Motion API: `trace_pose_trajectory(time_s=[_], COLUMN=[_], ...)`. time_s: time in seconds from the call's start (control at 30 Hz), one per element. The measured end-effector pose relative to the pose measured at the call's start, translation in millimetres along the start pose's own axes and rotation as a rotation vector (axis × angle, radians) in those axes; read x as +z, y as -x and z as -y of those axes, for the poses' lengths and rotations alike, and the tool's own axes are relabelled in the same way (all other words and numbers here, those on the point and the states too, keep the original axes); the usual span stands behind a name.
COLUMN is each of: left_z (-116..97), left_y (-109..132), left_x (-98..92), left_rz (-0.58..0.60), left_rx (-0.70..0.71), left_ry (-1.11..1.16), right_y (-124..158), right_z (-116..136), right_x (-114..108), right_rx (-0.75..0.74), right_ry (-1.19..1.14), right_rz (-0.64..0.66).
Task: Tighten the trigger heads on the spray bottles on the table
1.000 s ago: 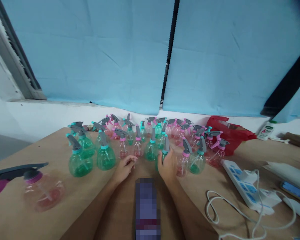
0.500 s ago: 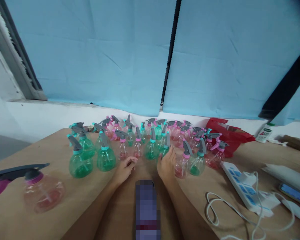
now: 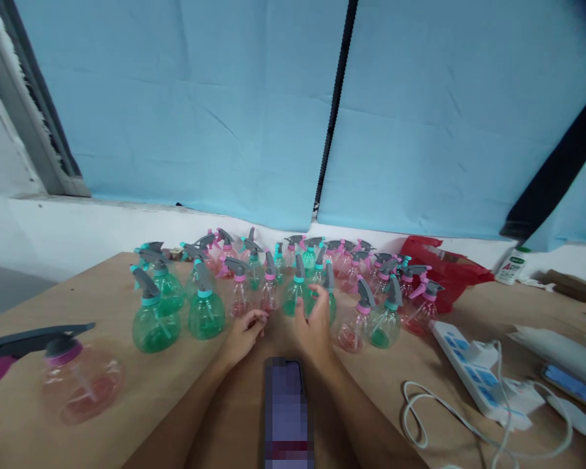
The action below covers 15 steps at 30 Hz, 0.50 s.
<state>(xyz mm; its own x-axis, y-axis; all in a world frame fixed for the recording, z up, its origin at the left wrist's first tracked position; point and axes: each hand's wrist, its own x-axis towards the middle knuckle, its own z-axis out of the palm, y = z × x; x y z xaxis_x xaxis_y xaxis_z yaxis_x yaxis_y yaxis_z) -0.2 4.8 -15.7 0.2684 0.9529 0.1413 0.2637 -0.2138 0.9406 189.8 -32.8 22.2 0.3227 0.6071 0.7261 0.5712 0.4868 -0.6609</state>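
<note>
Head view, table: You look down on a brown table (image 3: 102,397) set against a white ledge under a blue curtain (image 3: 200,104). Your two bare forearms run up the middle of it.
Bottle crowd: The spray bottles (image 3: 293,273), green and pink with grey triggers, stand upright and packed close at the far middle. They are probably gathered there so both your hands reach them without leaning.
Green bottle: The green bottle (image 3: 331,306) stands upright at the front edge of that crowd, just right of your fingertips. A pink bottle (image 3: 352,329) stands just beside it on the right.
Right hand: Your right hand (image 3: 315,329) lies palm down. Its fingers (image 3: 317,296) are stretched forward and close together, tips against the green bottle's left side. As far as this view shows, they are not wrapped round it, so it reads as a steadying touch rather than a grip.
Left hand: Your left hand (image 3: 244,333) rests on the table with its fingers (image 3: 258,319) loosely curled and nothing in them, just short of a small pink bottle (image 3: 268,298).
Left side: A big green bottle (image 3: 155,322) fronts the crowd's left end, and a lone pink bottle (image 3: 78,384) stands well apart near the table's edge.
Right side: A power strip (image 3: 461,355), its white cable (image 3: 449,417) and a red bag (image 3: 444,264) lie well apart from both hands.
Between the arms: There is a blurred dark strip (image 3: 284,410); you cannot tell what it is.
</note>
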Motion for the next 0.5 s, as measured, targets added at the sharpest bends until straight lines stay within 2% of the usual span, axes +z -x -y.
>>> trace_pose_trajectory(time_s=[0.17,0.27,0.37,0.5], left_z=[2,2,2,2], left_y=[0,0,0,-1], left_x=[-1.5,-2.2,-2.3,-1.6], left_rz=[0.007,0.012,0.011,0.000], left_rx=[0.034,0.034,0.027,0.032], left_ry=[-0.018,-0.016,-0.025,-0.009], right_y=[-43,-55,-51,-38], right_z=[-13,-24,-25,-16], right_x=[31,43,43,31], right_rx=[0.226,0.299,0.235,0.097], right_ry=[-0.084,-0.055,0.011,0.074], right_rz=[0.062,0.053,0.057,0.052])
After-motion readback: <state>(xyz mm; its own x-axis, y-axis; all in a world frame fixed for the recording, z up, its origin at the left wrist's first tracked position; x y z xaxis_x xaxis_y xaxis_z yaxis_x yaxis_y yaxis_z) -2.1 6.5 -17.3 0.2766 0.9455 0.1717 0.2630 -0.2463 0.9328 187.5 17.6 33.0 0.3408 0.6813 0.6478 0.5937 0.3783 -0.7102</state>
